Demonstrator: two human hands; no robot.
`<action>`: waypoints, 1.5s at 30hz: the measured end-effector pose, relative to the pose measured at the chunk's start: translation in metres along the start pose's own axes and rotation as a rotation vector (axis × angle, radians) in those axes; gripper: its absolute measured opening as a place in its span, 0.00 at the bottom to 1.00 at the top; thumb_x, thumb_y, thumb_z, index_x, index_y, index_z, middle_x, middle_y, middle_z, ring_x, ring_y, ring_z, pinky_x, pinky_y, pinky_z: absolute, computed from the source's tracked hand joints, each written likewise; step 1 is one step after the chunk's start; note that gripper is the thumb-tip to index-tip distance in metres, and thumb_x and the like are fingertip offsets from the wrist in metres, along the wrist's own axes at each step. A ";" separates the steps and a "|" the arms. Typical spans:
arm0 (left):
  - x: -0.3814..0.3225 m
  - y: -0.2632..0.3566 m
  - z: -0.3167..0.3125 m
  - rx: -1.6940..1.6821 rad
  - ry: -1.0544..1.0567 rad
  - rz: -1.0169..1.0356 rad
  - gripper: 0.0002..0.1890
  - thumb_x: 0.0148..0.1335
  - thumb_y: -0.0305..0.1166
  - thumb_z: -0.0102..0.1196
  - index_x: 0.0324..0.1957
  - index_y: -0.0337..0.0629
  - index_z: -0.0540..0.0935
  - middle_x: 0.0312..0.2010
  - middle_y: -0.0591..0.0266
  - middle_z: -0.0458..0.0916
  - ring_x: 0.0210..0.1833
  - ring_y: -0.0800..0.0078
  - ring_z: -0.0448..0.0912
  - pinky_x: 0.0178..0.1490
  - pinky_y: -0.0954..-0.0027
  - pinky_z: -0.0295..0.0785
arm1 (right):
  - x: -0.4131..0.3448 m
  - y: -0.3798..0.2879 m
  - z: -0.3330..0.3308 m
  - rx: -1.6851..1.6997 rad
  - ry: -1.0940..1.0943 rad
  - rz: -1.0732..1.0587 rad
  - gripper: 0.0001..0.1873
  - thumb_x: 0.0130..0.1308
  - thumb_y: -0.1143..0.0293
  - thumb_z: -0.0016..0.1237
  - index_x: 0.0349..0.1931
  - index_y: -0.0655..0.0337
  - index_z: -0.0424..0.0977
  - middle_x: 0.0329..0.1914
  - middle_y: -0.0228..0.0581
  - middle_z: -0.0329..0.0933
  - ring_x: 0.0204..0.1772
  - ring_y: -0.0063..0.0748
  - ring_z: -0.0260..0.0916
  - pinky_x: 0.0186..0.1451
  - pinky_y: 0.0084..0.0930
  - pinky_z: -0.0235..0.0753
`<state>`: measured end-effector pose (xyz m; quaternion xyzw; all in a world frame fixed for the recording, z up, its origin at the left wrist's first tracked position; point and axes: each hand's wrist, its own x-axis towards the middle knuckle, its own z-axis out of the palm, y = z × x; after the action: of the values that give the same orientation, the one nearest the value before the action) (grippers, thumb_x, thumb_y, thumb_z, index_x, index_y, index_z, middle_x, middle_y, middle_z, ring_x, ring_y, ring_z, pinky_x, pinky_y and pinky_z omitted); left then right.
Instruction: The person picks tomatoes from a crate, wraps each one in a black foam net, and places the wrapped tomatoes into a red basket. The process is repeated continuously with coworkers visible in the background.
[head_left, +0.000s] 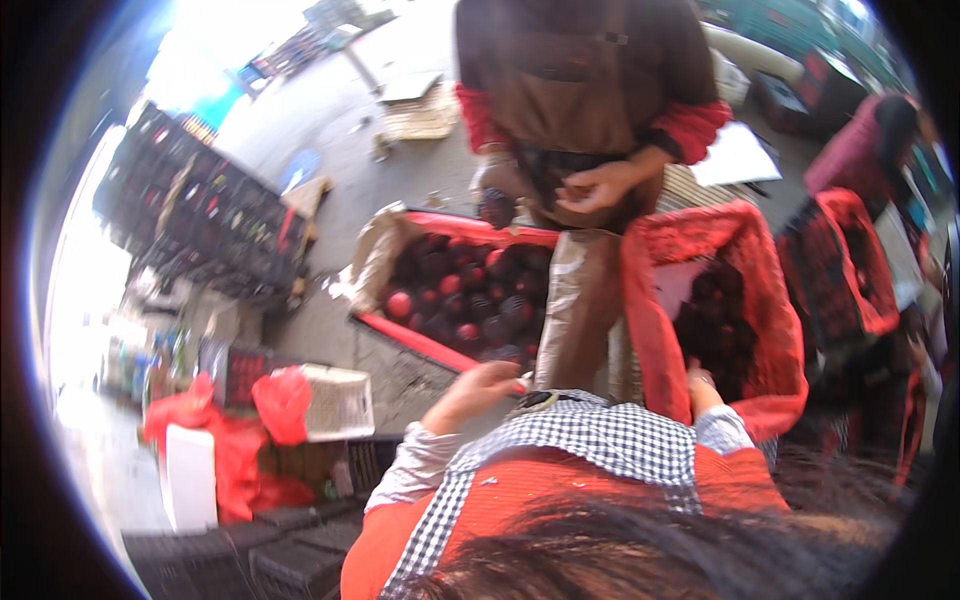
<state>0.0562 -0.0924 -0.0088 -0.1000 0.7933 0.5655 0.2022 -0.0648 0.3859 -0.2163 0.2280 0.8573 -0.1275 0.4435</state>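
Note:
In front of me on the left stands a crate (420, 346) with a red rim, full of dark and red round fruit (480, 307), perhaps plums. My left hand (480, 386) is at its near corner, fingers stretched out; a small pale and red bit shows by the fingertips, and whether it is gripped is unclear. To the right, a crate lined with red plastic (780, 322) has a pile of dark fruit (716, 322) along one side. My right hand (702, 384) reaches inside its near left wall. The fingers are partly hidden, so a held fruit cannot be made out.
A co-worker in a brown apron (577, 105) stands opposite, one hand holding a dark round fruit (495, 208). Stacked dark crates (210, 202) rise at left. Red plastic bags (217, 442) and a white basket (337, 401) lie lower left. Another red-lined crate (862, 262) stands right.

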 end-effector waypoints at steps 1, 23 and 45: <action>-0.005 0.006 0.016 -0.099 -0.073 -0.025 0.21 0.68 0.32 0.61 0.60 0.32 0.77 0.50 0.56 0.84 0.53 0.72 0.81 0.58 0.71 0.75 | -0.003 -0.001 -0.004 0.015 0.001 0.010 0.42 0.70 0.49 0.40 0.78 0.55 0.43 0.78 0.58 0.54 0.77 0.52 0.58 0.75 0.44 0.64; 0.056 0.151 0.150 -0.540 -0.405 0.237 0.37 0.65 0.37 0.65 0.69 0.40 0.59 0.58 0.54 0.69 0.59 0.70 0.73 0.59 0.71 0.76 | -0.268 -0.079 -0.069 1.199 0.305 -1.131 0.12 0.77 0.64 0.43 0.47 0.64 0.75 0.43 0.34 0.77 0.48 0.22 0.72 0.53 0.22 0.74; 0.076 0.116 0.110 -1.083 -0.609 -0.144 0.30 0.74 0.59 0.40 0.58 0.43 0.74 0.52 0.58 0.79 0.50 0.69 0.81 0.51 0.64 0.79 | -0.297 -0.126 -0.056 1.087 0.504 -1.074 0.11 0.77 0.69 0.44 0.49 0.65 0.78 0.46 0.32 0.79 0.51 0.19 0.73 0.57 0.18 0.72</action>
<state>-0.0341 0.0553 0.0270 -0.0757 0.2922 0.8754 0.3776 -0.0179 0.2183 0.0612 -0.0096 0.7421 -0.6677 -0.0584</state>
